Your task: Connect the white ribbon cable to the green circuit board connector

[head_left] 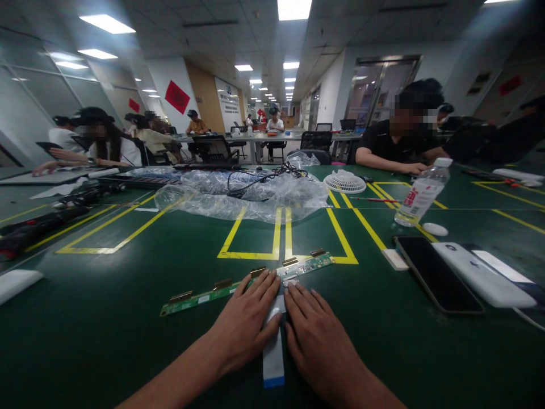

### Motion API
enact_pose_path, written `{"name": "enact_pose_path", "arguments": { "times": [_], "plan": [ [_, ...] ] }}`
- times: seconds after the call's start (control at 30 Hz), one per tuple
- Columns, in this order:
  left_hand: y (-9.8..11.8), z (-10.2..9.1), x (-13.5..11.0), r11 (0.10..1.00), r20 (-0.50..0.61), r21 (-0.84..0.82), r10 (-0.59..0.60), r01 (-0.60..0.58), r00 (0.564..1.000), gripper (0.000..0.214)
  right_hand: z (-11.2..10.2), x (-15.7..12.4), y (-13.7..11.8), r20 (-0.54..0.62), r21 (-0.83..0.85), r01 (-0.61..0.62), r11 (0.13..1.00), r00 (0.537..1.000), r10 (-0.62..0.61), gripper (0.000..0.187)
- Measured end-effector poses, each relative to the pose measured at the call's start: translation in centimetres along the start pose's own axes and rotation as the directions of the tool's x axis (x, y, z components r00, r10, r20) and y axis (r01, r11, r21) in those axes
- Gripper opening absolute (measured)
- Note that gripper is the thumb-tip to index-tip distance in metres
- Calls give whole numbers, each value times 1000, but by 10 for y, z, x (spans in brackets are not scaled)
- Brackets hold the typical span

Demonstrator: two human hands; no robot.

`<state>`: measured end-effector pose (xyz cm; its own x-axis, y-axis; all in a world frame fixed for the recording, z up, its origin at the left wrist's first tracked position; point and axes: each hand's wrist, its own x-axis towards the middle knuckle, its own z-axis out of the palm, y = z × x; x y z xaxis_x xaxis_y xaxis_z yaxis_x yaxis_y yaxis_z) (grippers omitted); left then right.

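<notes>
A long, narrow green circuit board (202,297) lies slanted across the green table, with several brownish tabs along its far edge. My left hand (244,321) rests flat, its fingertips on the middle of the board and its thumb over a ribbon cable. Beside it, my right hand (317,324) lies flat with fingers stretched, the tips at the board's near edge where the cable meets it. The white flat ribbon cable (273,355) runs from the board towards me between both hands and ends in a blue strip. My fingers partly hide the joint between cable and board.
Crumpled clear plastic wrap (255,196) and black cables (293,169) lie beyond the board. At right are a water bottle (421,193), a black phone (438,275) and a white phone (485,275). A white fan guard (344,181) sits farther back. Other people sit around the tables.
</notes>
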<state>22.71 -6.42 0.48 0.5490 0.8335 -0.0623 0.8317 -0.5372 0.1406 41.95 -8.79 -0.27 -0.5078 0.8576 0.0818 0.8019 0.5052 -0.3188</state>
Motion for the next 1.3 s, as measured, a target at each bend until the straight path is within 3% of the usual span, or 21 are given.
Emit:
{"name": "enact_pose_path", "arguments": {
  "times": [0.3,0.53,0.7,1.07,1.3],
  "plan": [
    [-3,-2,-2,999,1,-30,21,-21,1000,67,-4,0,6,-20,23,55,998,998,-55,52],
    [-6,-5,-3,997,20,-61,39,-37,999,71,-19,5,20,58,33,139,990,988,-141,52],
    [-7,-7,-3,995,23,-83,52,-50,998,71,-26,7,29,50,80,187,979,980,-192,49],
    [-12,-2,-4,993,-8,-94,71,-71,997,70,-34,8,31,37,133,188,973,980,-194,45],
    [-10,2,0,998,-38,-66,18,-20,999,63,-28,8,31,-57,128,181,975,983,-175,42]
  ]
}}
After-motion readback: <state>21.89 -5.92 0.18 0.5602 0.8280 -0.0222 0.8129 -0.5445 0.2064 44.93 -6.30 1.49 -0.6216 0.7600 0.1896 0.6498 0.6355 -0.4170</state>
